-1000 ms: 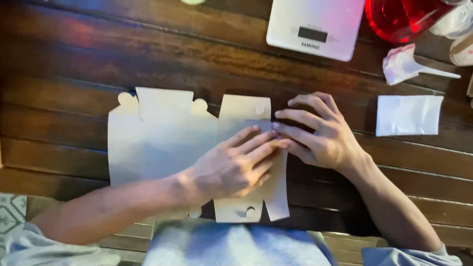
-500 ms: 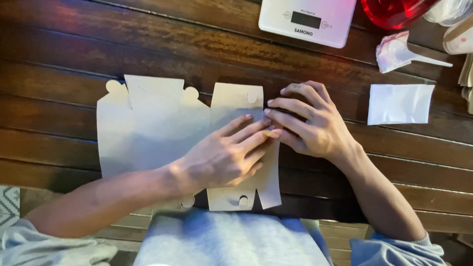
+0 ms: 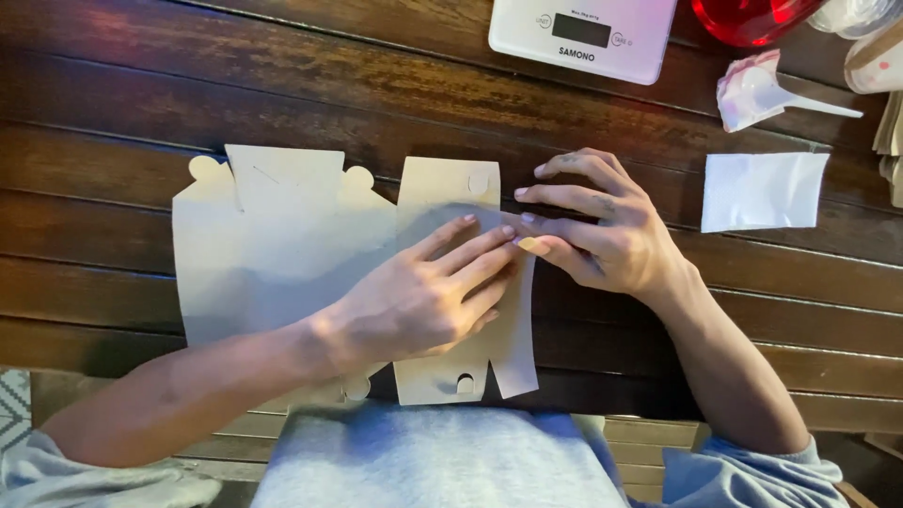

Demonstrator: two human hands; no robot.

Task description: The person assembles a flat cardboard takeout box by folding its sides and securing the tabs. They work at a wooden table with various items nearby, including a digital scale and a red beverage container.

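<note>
A flat, unfolded cardboard box blank (image 3: 273, 254), pale beige with tabs and round lugs, lies on the dark wooden slat table (image 3: 113, 122). My left hand (image 3: 423, 296) lies flat on its right part, fingers stretched toward the right edge. My right hand (image 3: 602, 230) rests at that right edge, fingertips bent and meeting the left fingertips over the narrow side flap (image 3: 517, 348), which curls up slightly. Neither hand grips anything; both press on the card.
A white kitchen scale (image 3: 583, 38) sits at the far edge. A red bowl (image 3: 752, 14), a white scoop (image 3: 762, 89) and a white paper sachet (image 3: 762, 193) lie to the right. My grey-clad lap (image 3: 433, 461) is below the table's edge.
The view shifted slightly, so everything sits a little lower-left. Both hands stay on the card's right edge; fingers have barely moved.
</note>
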